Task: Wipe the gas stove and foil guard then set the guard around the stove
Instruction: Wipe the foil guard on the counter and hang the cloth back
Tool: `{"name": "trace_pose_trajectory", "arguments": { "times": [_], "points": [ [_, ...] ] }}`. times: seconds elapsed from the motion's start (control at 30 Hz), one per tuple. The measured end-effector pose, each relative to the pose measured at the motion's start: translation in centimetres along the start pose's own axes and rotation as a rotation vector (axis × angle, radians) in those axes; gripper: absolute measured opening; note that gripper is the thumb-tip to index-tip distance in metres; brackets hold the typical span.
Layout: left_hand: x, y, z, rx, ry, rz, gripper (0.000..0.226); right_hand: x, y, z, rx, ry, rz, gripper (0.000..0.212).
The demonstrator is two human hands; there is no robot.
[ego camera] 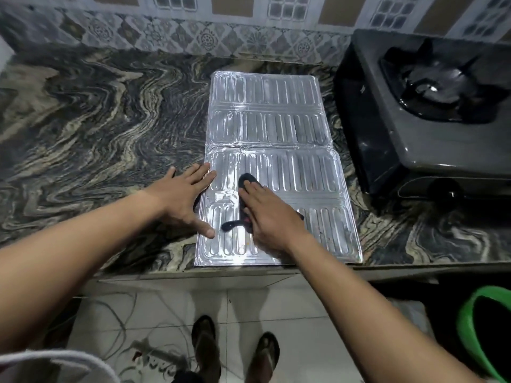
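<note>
Foil guard (276, 128): lies flat and unfolded on the countertop (96, 106), reaching from the front edge toward the back edge, ribbed panels up.
Gas stove (431, 139): sits at the right end of the countertop, toward the back edge, just beside the guard's right side; one black burner visible.
Left hand (179, 194): fingers spread and straight, presses down across the guard's left edge, partly on the stone.
Right hand (268, 217): fingers straight and close together, presses a dark cloth (246, 181), poking out past the fingertips and beside the thumb, flat onto the guard's near panels.
Green tub (467, 335): shows below the countertop's front edge, at the far right.
</note>
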State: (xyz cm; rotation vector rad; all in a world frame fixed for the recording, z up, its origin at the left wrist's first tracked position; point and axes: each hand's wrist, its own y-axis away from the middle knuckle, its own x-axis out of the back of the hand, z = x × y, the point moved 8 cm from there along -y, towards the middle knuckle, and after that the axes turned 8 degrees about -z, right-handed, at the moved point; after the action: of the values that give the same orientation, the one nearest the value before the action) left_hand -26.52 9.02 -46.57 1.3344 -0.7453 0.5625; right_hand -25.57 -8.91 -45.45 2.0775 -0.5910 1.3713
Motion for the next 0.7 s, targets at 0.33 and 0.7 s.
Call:
{"name": "trace_pose_trajectory", "arguments": {
  "times": [0.33, 0.7],
  "points": [
    [0.1, 0.1, 0.3, -0.012, -0.025, -0.01, 0.143, 1.1, 10.9, 11.3, -0.573, -0.092, 0.181, 0.051],
    [0.6, -0.7, -0.6, -0.084, -0.126, 0.061, 0.088, -0.4, 3.0, -4.0, -0.262, -0.052, 0.23, 0.051]
  ]
}}
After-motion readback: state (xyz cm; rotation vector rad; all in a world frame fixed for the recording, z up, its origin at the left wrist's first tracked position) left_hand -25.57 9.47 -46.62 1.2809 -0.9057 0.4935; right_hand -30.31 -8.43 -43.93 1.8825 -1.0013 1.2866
